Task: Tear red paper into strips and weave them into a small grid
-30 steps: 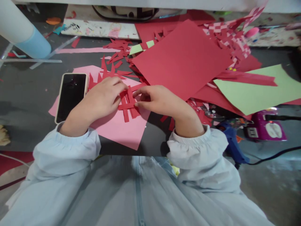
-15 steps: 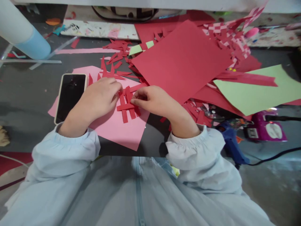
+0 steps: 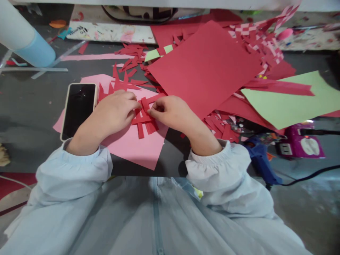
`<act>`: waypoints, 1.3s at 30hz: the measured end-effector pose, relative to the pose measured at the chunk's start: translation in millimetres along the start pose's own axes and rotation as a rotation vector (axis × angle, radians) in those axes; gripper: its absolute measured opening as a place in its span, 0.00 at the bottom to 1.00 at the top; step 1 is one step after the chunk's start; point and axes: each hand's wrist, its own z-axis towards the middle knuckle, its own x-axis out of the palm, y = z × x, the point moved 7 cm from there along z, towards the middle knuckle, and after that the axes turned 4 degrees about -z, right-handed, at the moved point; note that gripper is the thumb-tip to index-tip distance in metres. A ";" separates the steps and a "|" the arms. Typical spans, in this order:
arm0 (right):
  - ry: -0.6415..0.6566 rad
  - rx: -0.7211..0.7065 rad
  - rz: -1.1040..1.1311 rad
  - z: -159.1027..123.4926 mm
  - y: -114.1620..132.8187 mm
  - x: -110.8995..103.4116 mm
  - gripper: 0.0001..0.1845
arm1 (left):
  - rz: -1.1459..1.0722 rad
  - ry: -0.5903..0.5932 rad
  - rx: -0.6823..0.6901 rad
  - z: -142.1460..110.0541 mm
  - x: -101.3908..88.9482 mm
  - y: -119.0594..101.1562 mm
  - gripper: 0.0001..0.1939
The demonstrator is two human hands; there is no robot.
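Observation:
Crossed red paper strips [image 3: 145, 122] lie woven over and under each other on a pink paper sheet [image 3: 138, 152]. My left hand [image 3: 114, 109] reaches in from the left, its fingers curled down on the strips and its fingertips partly covering the leftmost upright one. From the other side my right hand [image 3: 171, 111] pinches the edge of the strips between thumb and forefinger. The two sets of fingertips are close together, with an upright strip between them. Cut red scraps [image 3: 122, 81] with pointed ends rest at the sheet's far edge, just beyond my left hand.
A phone [image 3: 79, 109] lies on the sheet's left side. Large red paper [image 3: 207, 71] and green paper [image 3: 294, 95] cover the back right. At right are a blue glue gun [image 3: 261, 159] and a purple power block [image 3: 302, 145]; a white-and-blue bottle [image 3: 39, 51] stands back left.
My left fingers have slid slightly right across the strips, closer to the right hand, and cover more of the left upright strip. My right hand stays pinched in nearly the same spot.

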 end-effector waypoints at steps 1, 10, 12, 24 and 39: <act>-0.006 0.006 -0.003 0.0 -0.8 -0.8 0.17 | -0.007 -0.005 0.003 -0.2 0.3 0.1 0.18; -0.034 0.080 -0.001 0.1 -9.1 -5.0 0.15 | -0.019 -0.034 -0.002 -2.1 2.9 -0.3 0.20; -0.052 0.092 0.011 -0.1 -10.7 -6.0 0.13 | -0.009 -0.046 -0.005 -2.6 3.3 -0.8 0.19; -0.011 0.082 0.184 -7.2 -13.4 -17.2 0.04 | -0.065 -0.037 -0.005 -1.0 -4.0 2.5 0.16; 0.069 0.071 0.242 -6.7 -15.2 -20.0 0.04 | -0.340 0.121 -0.083 -4.7 -9.8 -3.7 0.17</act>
